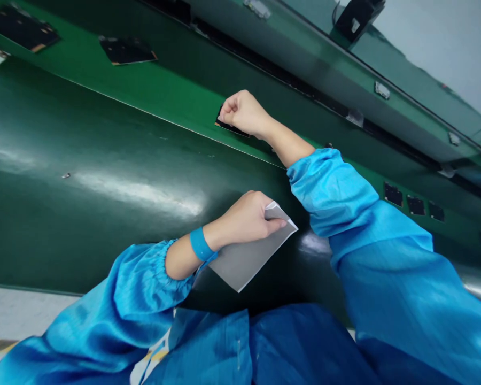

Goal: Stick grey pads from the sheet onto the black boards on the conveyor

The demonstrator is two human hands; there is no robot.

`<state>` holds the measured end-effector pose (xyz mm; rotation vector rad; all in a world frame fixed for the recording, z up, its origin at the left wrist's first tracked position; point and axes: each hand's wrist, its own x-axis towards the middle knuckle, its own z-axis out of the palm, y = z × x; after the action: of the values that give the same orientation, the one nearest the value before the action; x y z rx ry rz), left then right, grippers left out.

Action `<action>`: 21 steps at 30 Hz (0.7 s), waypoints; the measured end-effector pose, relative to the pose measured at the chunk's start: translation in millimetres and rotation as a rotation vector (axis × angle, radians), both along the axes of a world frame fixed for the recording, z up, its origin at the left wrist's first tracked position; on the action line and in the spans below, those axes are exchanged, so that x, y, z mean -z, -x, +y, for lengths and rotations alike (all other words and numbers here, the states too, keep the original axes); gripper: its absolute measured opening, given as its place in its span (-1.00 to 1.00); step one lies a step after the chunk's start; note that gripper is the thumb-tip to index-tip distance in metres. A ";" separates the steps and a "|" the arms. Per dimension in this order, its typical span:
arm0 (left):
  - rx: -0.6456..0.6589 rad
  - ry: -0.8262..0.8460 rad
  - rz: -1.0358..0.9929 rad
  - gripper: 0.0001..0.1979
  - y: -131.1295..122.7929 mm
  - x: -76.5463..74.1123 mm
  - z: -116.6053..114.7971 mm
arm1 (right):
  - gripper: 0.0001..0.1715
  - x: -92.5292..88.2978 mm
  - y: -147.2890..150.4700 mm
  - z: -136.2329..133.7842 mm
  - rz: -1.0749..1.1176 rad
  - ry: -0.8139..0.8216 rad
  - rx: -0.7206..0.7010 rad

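My left hand (248, 216), with a blue band at its wrist, is closed on a grey sheet (242, 262) with white edges, one corner of it curled up by the thumb. It holds the sheet tilted above the dark green work surface. Farther off, my right hand (243, 113) is over a small black panel (233, 129) on the bright green strip, covering most of it. The fingers of that hand are curled together in a pinch at the panel's left end. What is between them, if anything, is hidden.
Two black panels (130, 51) (22, 28) lie at the strip's upper left, and several smaller ones (416, 205) at the right. A dark rail (280, 75) runs behind the strip. A tiny scrap (66, 175) lies on the dark green surface (116, 214).
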<state>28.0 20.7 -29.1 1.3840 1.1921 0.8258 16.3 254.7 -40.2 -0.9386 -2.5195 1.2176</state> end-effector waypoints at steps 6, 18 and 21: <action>-0.016 -0.055 0.019 -0.80 -0.8 -1.2 -0.8 | -0.67 7.6 -5.3 5.9 -0.051 -0.062 -0.016; 0.003 -0.084 -0.035 -0.89 -1.7 1.5 2.7 | -0.83 -40.4 -13.0 -20.9 -0.414 -0.123 0.104; 0.003 -0.074 -0.010 -0.88 -1.2 -1.3 3.1 | -0.74 -43.4 -17.4 -18.9 -0.462 -0.095 0.114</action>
<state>29.2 23.8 -27.8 1.4404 1.1613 0.8812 33.7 235.7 3.2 -1.4580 -2.7785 0.9206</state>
